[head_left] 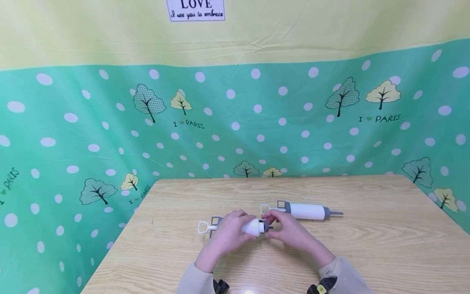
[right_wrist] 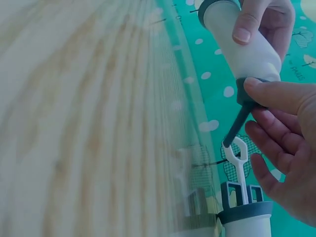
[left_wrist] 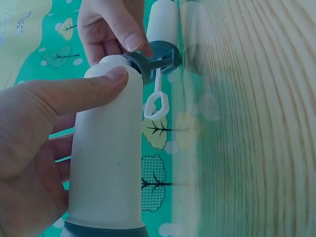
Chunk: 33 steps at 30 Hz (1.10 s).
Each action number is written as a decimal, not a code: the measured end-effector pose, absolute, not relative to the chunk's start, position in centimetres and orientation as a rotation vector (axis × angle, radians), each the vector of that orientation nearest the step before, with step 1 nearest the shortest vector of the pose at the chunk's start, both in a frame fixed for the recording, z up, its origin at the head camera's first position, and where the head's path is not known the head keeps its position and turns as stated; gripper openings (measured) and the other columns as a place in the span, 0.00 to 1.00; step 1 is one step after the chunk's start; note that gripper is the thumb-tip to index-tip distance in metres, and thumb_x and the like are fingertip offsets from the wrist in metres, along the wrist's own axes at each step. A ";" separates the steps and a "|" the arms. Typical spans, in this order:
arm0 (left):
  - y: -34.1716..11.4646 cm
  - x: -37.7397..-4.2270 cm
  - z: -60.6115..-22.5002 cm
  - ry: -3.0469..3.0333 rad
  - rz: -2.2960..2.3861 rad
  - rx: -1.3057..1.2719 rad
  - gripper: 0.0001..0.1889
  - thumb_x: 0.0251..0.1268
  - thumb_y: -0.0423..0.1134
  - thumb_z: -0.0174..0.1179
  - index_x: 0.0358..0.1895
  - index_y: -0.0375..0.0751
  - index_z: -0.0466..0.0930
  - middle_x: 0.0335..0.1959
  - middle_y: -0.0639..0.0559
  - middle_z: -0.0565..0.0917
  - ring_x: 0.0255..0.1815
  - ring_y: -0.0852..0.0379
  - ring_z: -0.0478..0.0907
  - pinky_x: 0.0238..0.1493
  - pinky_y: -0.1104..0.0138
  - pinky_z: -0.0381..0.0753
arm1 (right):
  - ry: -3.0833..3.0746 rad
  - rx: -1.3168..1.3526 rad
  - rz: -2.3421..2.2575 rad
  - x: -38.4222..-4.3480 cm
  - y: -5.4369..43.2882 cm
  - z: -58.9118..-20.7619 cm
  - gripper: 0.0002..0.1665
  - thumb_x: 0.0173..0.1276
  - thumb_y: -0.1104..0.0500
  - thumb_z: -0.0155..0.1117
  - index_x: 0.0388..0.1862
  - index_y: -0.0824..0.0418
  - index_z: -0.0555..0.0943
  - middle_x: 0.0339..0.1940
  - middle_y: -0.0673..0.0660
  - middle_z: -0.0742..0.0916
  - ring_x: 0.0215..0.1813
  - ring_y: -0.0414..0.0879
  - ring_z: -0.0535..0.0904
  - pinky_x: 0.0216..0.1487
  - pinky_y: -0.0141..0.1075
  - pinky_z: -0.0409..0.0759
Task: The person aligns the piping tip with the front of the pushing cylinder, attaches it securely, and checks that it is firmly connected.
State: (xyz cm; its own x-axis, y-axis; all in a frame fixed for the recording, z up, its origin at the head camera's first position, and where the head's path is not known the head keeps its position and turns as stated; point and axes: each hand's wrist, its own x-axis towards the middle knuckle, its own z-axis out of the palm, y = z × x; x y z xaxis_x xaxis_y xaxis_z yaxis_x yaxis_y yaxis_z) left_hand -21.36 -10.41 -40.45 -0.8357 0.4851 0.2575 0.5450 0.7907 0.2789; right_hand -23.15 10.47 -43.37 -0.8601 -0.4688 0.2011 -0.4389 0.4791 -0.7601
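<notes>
My left hand [head_left: 231,232] grips the white barrel [left_wrist: 106,158] of a syringe-like hand press, its thumb laid along the barrel near the front end. A white loop handle [head_left: 203,227] sticks out of its back end, to the left. At the front end, my right hand [head_left: 288,231] pinches the dark grey nozzle cap [right_wrist: 243,93] between thumb and fingers. A narrower white neck [head_left: 261,227] shows between barrel and cap. From the cap a thin grey spout [right_wrist: 236,126] points away. The barrel is held roughly level above the table.
A second hand press of the same kind, with white barrel [head_left: 307,211], lies on the wooden table [head_left: 385,228] just behind my right hand, its spout to the right. A green and yellow printed cloth [head_left: 257,118] hangs behind the table and along its left side.
</notes>
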 end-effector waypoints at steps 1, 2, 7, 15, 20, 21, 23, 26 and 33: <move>-10.4 -21.4 -40.4 -2.810 -0.519 -0.814 0.27 0.42 0.48 0.69 0.51 0.48 0.78 0.42 0.54 0.81 0.40 0.58 0.75 0.41 0.67 0.75 | 2.686 -0.821 -1.355 -23.2 10.4 -43.4 0.25 0.51 0.58 0.70 0.49 0.59 0.76 0.37 0.44 0.81 0.44 0.43 0.76 0.54 0.50 0.71; -10.3 -21.3 -40.4 -2.810 -0.526 -0.814 0.27 0.42 0.48 0.69 0.51 0.48 0.78 0.42 0.54 0.81 0.40 0.58 0.75 0.41 0.67 0.75 | 2.699 -0.823 -1.347 -23.2 10.4 -43.4 0.24 0.51 0.58 0.70 0.49 0.59 0.77 0.37 0.43 0.81 0.44 0.41 0.76 0.55 0.50 0.71; -10.3 -21.3 -40.3 -2.805 -0.522 -0.796 0.26 0.42 0.48 0.69 0.51 0.48 0.79 0.42 0.54 0.81 0.41 0.58 0.75 0.41 0.66 0.75 | 2.732 -0.829 -1.326 -23.1 10.4 -43.2 0.22 0.52 0.57 0.70 0.47 0.57 0.78 0.36 0.41 0.80 0.42 0.38 0.76 0.54 0.48 0.71; -10.4 -21.3 -40.2 -2.783 -0.473 -0.786 0.26 0.41 0.47 0.70 0.50 0.48 0.79 0.41 0.54 0.81 0.40 0.58 0.76 0.41 0.65 0.75 | 2.720 -0.815 -1.357 -22.8 10.4 -42.9 0.20 0.52 0.52 0.69 0.45 0.54 0.79 0.37 0.43 0.80 0.44 0.42 0.76 0.52 0.48 0.72; -10.2 -21.2 -40.2 -2.770 -0.441 -0.803 0.26 0.41 0.47 0.70 0.50 0.47 0.79 0.41 0.53 0.81 0.40 0.58 0.76 0.41 0.65 0.75 | 2.688 -0.815 -1.374 -22.7 10.4 -42.9 0.19 0.54 0.50 0.68 0.45 0.52 0.79 0.40 0.45 0.81 0.46 0.45 0.76 0.53 0.50 0.73; -10.2 -21.1 -40.2 -2.767 -0.437 -0.808 0.26 0.41 0.47 0.70 0.49 0.47 0.79 0.41 0.53 0.81 0.40 0.58 0.76 0.41 0.65 0.75 | 2.678 -0.819 -1.378 -22.7 10.4 -42.8 0.19 0.54 0.50 0.67 0.45 0.53 0.79 0.41 0.45 0.81 0.46 0.45 0.77 0.53 0.50 0.73; -10.2 -21.1 -40.3 -2.763 -0.429 -0.814 0.26 0.41 0.47 0.70 0.50 0.47 0.79 0.41 0.53 0.81 0.40 0.58 0.76 0.42 0.65 0.74 | 2.670 -0.833 -1.377 -22.7 10.5 -42.8 0.19 0.55 0.49 0.67 0.45 0.53 0.79 0.41 0.46 0.82 0.46 0.47 0.77 0.52 0.50 0.73; -10.2 -21.1 -40.3 -2.755 -0.422 -0.820 0.26 0.41 0.47 0.70 0.50 0.47 0.79 0.41 0.54 0.81 0.40 0.58 0.75 0.43 0.65 0.74 | 2.656 -0.848 -1.370 -22.6 10.5 -42.7 0.20 0.56 0.48 0.65 0.46 0.53 0.79 0.40 0.45 0.82 0.46 0.46 0.77 0.52 0.50 0.73; -10.2 -21.1 -40.3 -2.743 -0.420 -0.822 0.26 0.42 0.47 0.70 0.50 0.48 0.79 0.42 0.54 0.81 0.41 0.57 0.75 0.43 0.64 0.74 | 2.634 -0.838 -1.324 -22.5 10.6 -42.5 0.21 0.64 0.45 0.56 0.50 0.55 0.78 0.37 0.43 0.82 0.43 0.39 0.77 0.49 0.41 0.75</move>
